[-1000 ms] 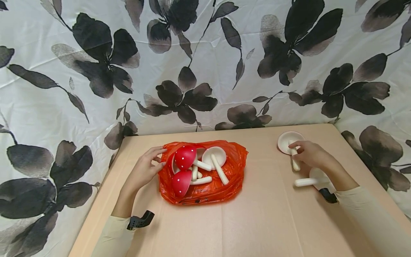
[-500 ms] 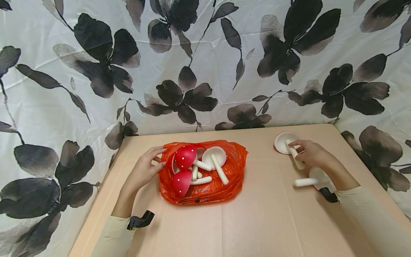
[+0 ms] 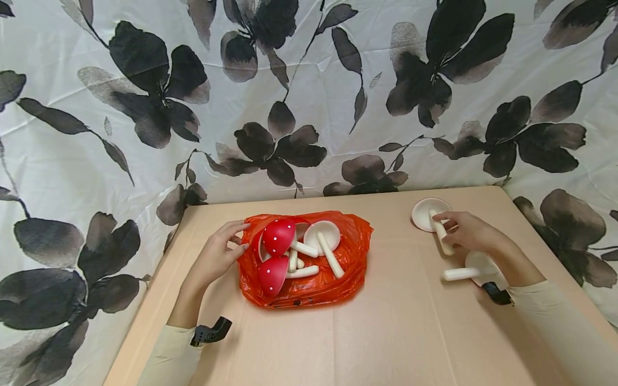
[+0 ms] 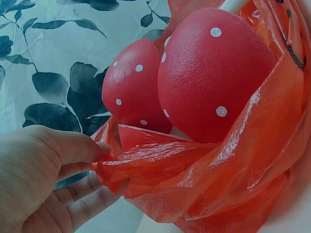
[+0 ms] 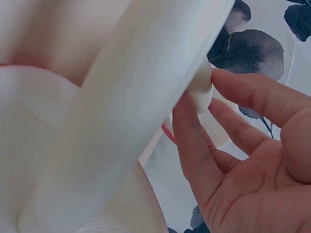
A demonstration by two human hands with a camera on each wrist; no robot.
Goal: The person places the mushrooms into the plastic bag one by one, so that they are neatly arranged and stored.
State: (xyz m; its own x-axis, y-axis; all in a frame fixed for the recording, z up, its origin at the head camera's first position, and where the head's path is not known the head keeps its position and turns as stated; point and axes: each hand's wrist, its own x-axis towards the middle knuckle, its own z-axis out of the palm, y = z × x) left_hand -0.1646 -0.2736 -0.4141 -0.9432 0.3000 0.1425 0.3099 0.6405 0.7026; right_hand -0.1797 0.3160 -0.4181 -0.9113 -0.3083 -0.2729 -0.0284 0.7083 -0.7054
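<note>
At the left of the head view, my left hand [image 3: 218, 253] pinches the rim of a red plastic bag [image 3: 354, 262]. The left wrist view shows the thumb and fingers on either side of the bag's edge [image 4: 160, 194]. Several toy mushrooms lie in the bag, among them one with a red, white-dotted cap [image 3: 279, 236] and one with its pale underside [image 3: 330, 236] up. Over at the right, my right hand [image 3: 470, 233] pinches the stem of another toy mushroom [image 3: 421, 214], its pale underside up. A further mushroom [image 3: 458, 274] lies nearer me, partly hidden by my right wrist.
Everything stands on a light wood-coloured table [image 3: 386, 338]. Behind it hangs a white cloth with dark flowers [image 3: 275, 145]. Bare tabletop [image 3: 396, 257] lies between the bag and the two mushrooms at the right.
The mushroom in my right hand has shifted slightly left, and its stem has tilted a little. My left hand and the bag stay where they were.
</note>
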